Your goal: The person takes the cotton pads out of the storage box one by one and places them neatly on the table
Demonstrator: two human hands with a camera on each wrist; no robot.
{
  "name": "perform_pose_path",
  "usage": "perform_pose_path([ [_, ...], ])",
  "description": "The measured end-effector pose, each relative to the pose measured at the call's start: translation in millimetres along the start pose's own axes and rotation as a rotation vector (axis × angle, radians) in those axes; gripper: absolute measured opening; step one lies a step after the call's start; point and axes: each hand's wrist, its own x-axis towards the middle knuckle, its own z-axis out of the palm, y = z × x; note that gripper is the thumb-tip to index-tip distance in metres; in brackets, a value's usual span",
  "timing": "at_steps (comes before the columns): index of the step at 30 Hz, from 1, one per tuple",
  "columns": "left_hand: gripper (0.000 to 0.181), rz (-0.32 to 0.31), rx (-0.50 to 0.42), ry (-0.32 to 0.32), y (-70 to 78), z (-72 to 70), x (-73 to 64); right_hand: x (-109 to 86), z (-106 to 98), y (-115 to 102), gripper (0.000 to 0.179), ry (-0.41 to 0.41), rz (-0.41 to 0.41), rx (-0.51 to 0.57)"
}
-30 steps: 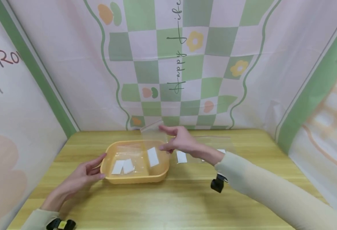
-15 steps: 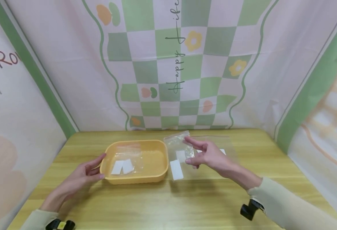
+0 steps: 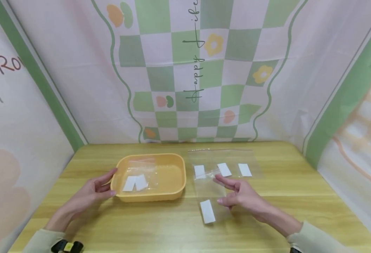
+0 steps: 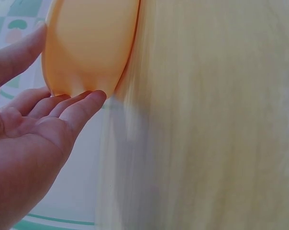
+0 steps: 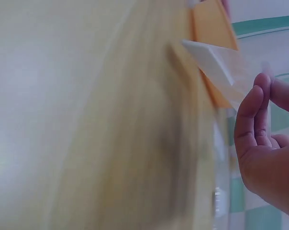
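My left hand [image 3: 89,196] holds the left end of a yellow plastic basket [image 3: 169,195]. In the left wrist view its thumb and fingers meet the basket's end wall [image 4: 89,43]. Inside the basket lies a clear zip bag [image 3: 141,165] with two white rectangular pieces showing. My right hand [image 3: 247,198] pinches another clear zip bag [image 3: 210,188], raised off the table, with one white piece [image 3: 207,211] at its bottom. In the right wrist view that bag [image 5: 214,62] hangs from thumb and fingertips.
A larger clear zip bag [image 3: 225,156] lies flat on the wooden table [image 3: 160,225], right of the basket, with three white pieces showing. A patterned cloth [image 3: 214,77] hangs behind the table's back edge, with more cloth at both sides.
My right hand has carried its zip bag from over the basket rightward and toward me, uncovering the larger bag's white pieces. The left hand and the basket stay put.
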Motion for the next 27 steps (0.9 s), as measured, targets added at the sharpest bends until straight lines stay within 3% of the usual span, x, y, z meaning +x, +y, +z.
perform_pose_path([
  [4,0.085,-0.006,-0.001,-0.003,-0.3,-0.7,0.2,-1.1,2,11,0.092,0.001,0.01,-0.041],
  [12,0.085,-0.012,-0.014,-0.006,-0.2,-0.7,0.6,-1.5,2,22,0.095,-0.006,0.011,-0.234],
  [18,0.085,-0.01,-0.013,-0.007,1.0,-0.7,0.5,-2.0,5,26,0.097,0.05,-0.008,-0.438],
  [27,0.085,-0.016,-0.005,-0.007,1.0,-0.7,0.6,-2.2,11,27,0.094,0.114,-0.028,-0.557],
])
